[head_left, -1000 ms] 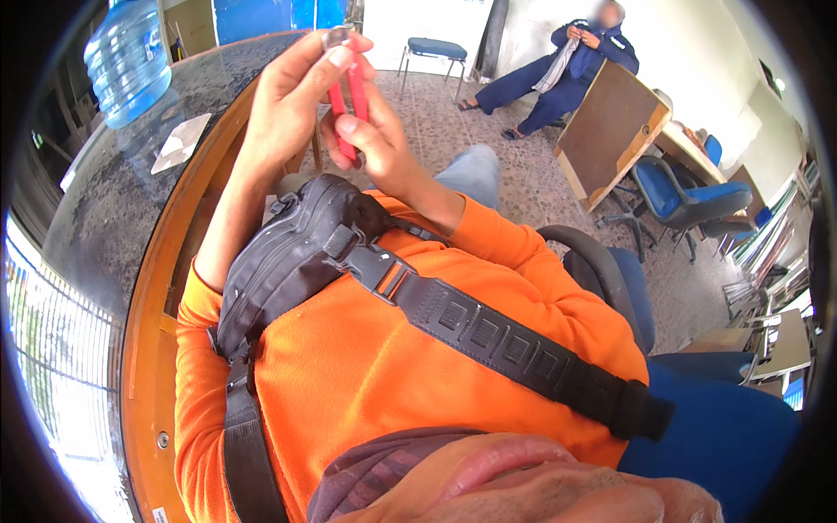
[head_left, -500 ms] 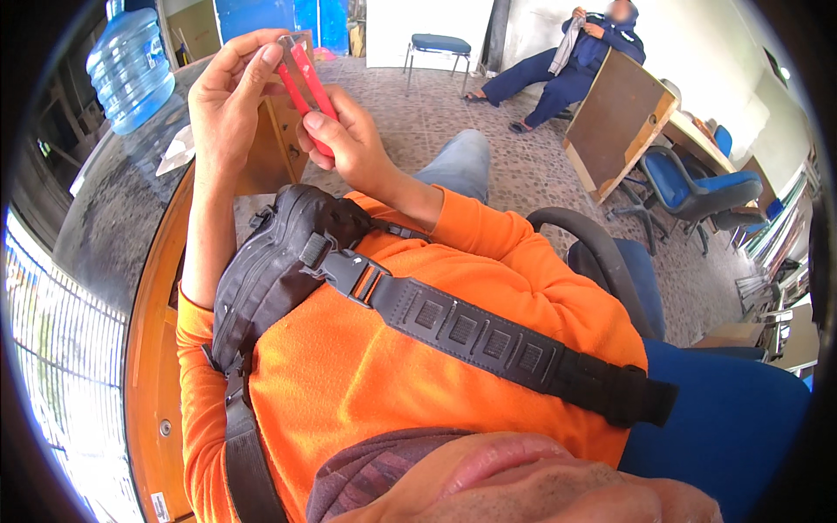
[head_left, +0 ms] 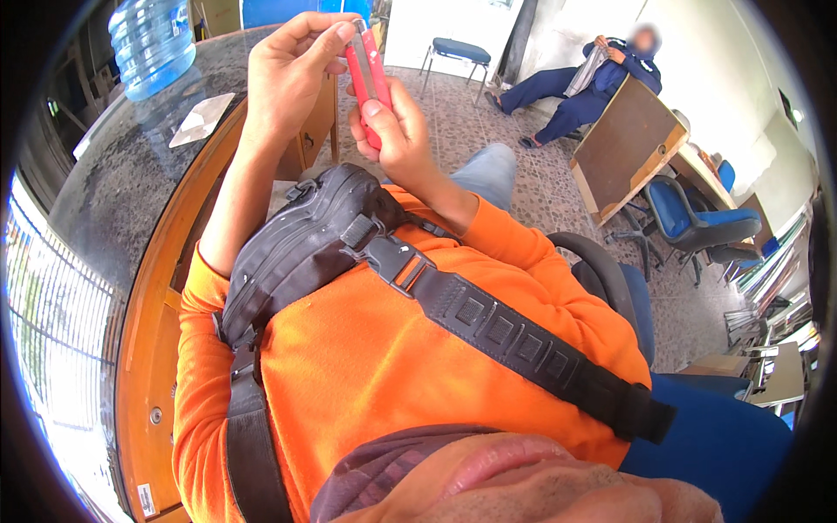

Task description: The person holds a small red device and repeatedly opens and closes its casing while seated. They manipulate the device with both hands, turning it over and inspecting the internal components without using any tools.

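Red plastic forms the body of the utility knife (head_left: pixel 370 83), which both hands hold raised in front of the chest. The right hand (head_left: pixel 397 131) is clenched around the lower half of the handle, thumb lying along its front face. The left hand (head_left: pixel 292 65) pinches the upper tip between thumb and forefinger, where a metal end piece shows; whether a blade is extended cannot be told. The knife's long axis runs nearly upright, tilted slightly to the person's left at the top, so the tip lies above the right-hand grip and directly at the left fingertips. Below the hands, a black sling bag (head_left: pixel 305 244) rests on the orange shirt (head_left: pixel 392 366). To the left stands a round dark stone table (head_left: pixel 113 200) with a wooden rim, bearing a blue water bottle (head_left: pixel 153 44). Well apart, a seated person in blue (head_left: pixel 593 83) occupies the far floor.
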{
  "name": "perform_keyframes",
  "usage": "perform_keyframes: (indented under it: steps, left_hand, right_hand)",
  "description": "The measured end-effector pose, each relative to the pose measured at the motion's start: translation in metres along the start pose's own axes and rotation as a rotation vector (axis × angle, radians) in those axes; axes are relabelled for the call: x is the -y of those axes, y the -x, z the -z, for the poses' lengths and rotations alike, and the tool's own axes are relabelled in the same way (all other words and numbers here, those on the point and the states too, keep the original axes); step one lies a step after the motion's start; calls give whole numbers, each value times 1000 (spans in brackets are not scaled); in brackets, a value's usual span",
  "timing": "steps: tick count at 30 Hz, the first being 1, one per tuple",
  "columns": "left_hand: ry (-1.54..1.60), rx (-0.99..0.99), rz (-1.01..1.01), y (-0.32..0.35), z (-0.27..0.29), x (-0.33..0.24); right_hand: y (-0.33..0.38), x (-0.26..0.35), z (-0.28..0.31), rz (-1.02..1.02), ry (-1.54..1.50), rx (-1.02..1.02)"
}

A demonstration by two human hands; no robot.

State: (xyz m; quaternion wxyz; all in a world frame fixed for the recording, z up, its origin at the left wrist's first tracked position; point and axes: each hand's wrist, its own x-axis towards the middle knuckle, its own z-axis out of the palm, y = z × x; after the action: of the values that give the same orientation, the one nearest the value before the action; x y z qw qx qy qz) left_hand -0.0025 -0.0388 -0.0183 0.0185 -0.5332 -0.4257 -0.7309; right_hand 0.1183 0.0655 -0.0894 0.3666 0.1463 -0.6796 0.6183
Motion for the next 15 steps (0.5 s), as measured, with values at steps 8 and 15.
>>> perform_keyframes:
  steps: [8,15]
  left_hand:
    - [161,-56,68,-18,-7,27]
    - [350,-109,119,-37,-9,42]
  right_hand:
    - [-9,-4,23,43,9,32]
    - [-13,-4,32,225,187,-25]
